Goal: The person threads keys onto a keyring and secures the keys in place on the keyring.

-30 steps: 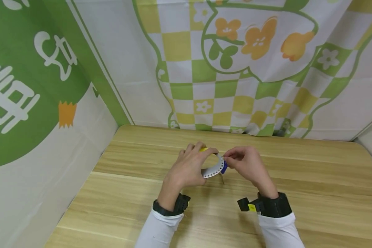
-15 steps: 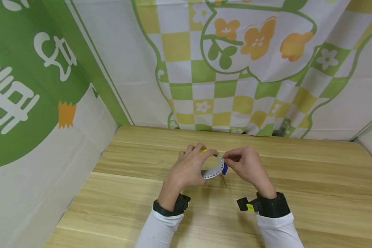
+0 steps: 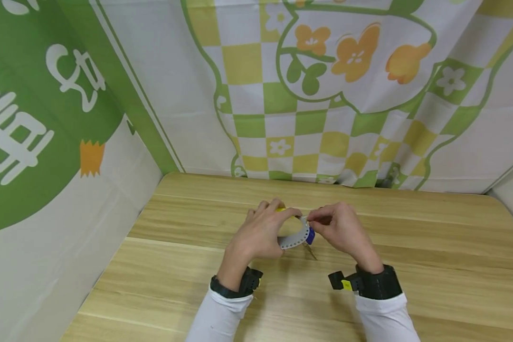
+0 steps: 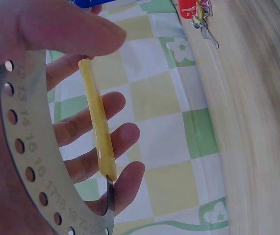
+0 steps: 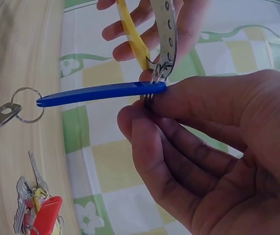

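My left hand [image 3: 261, 232] holds a curved metal key ring holder [image 3: 291, 241], a grey plate with numbered holes and a yellow grip [image 4: 98, 117]. The thumb lies over the plate, with the fingers behind the grip. At the holder's right end, my right hand [image 3: 341, 230] pinches small metal rings [image 5: 155, 73] between thumb and fingers. A blue key tag [image 5: 100, 94] hangs there, and a key [image 5: 0, 117] dangles from its split ring [image 5: 28, 105]. Whether those small rings pass through a hole is too hard to tell. The fingertips hide part of them.
A red key tag [image 5: 47, 215] with several keys shows against the wooden table [image 3: 432, 266] in both wrist views; the head view does not show it. A patterned cloth [image 3: 282, 118] hangs behind the table, and another covers the left side.
The blue tag and key have shifted slightly down and right, the key swinging outward. The holder's right end has tilted down a little. Both hands stay nearly in place.
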Demonstrator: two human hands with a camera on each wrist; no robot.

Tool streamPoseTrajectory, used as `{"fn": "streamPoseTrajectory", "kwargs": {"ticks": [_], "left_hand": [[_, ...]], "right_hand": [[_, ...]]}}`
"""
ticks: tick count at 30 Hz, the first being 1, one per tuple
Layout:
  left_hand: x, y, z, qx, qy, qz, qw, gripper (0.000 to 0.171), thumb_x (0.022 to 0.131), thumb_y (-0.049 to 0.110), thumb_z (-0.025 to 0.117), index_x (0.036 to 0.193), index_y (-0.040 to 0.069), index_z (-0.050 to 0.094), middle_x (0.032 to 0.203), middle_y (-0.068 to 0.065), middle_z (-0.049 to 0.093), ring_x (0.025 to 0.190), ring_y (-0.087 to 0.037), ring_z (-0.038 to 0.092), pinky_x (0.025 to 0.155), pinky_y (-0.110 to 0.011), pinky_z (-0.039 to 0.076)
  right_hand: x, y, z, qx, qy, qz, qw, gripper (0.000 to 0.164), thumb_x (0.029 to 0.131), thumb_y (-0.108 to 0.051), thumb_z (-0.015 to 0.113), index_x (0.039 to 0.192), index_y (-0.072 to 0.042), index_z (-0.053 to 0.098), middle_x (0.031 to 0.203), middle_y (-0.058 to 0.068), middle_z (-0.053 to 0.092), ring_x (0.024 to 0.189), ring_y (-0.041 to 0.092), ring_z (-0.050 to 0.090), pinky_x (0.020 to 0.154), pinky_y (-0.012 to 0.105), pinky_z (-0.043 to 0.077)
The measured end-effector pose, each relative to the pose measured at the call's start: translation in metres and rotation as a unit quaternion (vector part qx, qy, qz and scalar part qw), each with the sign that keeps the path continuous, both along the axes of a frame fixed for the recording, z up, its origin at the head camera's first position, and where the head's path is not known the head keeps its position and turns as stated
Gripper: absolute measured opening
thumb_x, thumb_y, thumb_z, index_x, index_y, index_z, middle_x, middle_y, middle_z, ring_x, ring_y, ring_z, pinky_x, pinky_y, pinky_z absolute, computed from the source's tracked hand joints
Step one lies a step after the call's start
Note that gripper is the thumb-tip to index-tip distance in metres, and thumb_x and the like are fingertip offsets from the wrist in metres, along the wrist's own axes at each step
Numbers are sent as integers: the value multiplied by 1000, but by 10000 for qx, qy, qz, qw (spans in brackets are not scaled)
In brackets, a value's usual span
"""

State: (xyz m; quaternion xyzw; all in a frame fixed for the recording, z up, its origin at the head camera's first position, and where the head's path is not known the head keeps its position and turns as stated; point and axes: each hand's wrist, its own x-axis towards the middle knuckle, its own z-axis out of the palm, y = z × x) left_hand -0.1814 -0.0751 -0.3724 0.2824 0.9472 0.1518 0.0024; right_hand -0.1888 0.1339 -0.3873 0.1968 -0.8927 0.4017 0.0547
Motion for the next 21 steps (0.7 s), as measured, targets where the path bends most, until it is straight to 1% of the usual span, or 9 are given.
{"fn": "streamPoseTrajectory", "kwargs": {"ticks": [8, 14, 21], "left_hand": [[-1, 1, -1, 105, 24, 25, 9999, 84, 56, 19, 78, 130, 38, 45, 122, 0, 42, 104, -23, 40, 76, -45, 36], [-1, 1, -1, 172, -1, 33, 9998, 84, 55, 19, 78, 130, 38, 46, 121, 0, 42, 103, -23, 41, 76, -45, 36], [-1, 1, -1, 191, 57, 76, 9998, 85, 54, 20, 80, 129, 40, 45, 123, -1, 42, 106, -24, 40, 76, -44, 35]], "right_hand": [[2, 0, 2, -128, -200, -137, 9996, 8, 80, -14, 67, 87, -15, 72, 84, -1, 66, 69, 7, 60, 59, 26, 47], [2, -1, 3, -178, -237, -189, 9994, 8, 80, -15, 68, 86, -15, 72, 81, -2, 66, 67, 8, 60, 58, 26, 47], [4, -1, 4, -233, -296, -299, 9988, 7, 79, -14, 68, 85, -15, 71, 81, -1, 66, 66, 9, 60, 57, 27, 47]]}}
